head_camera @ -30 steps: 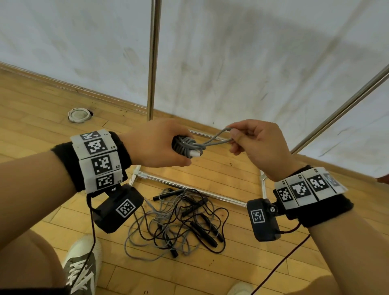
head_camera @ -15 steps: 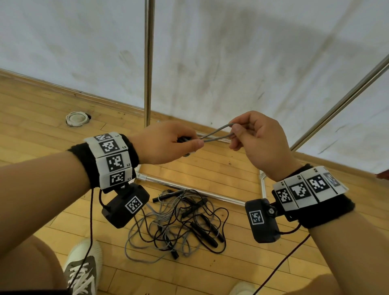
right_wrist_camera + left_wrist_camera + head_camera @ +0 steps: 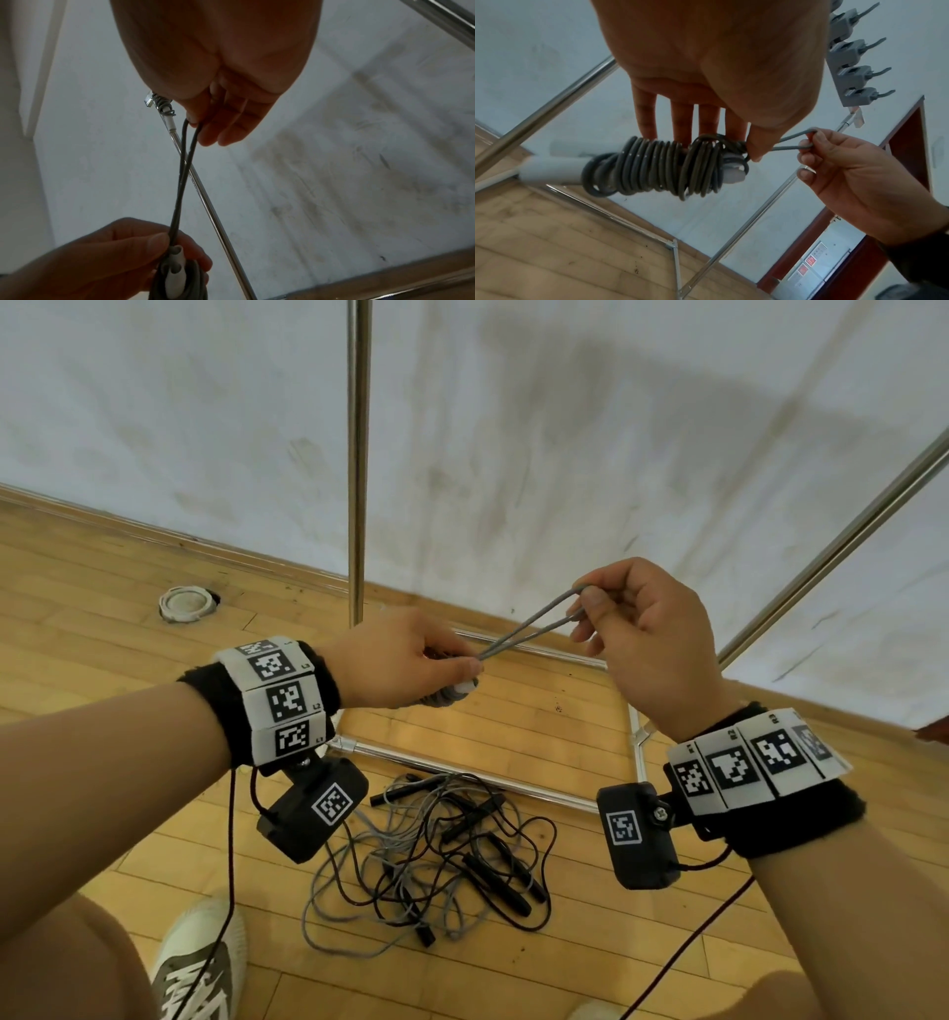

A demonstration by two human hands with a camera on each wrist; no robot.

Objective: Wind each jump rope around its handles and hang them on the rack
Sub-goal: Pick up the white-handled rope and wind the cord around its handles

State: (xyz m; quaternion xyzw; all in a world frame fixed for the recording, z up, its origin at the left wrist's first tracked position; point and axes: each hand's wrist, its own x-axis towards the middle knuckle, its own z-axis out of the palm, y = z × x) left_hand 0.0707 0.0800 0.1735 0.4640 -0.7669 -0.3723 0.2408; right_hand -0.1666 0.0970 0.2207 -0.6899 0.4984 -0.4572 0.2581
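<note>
A tangled pile of jump ropes [image 3: 431,855] waits unwound on the wooden floor [image 3: 102,618]. Above it, the left hand [image 3: 400,660] grips a fully wound grey jump rope [image 3: 654,166] while the right hand [image 3: 647,634] pinches its end loop [image 3: 534,624]; the rack [image 3: 358,454] beyond awaits.

A round white floor cap [image 3: 186,603] sits near the stained wall [image 3: 565,428].

tangled ropes [image 3: 436,855] on wooden floor [image 3: 102,618]
</note>
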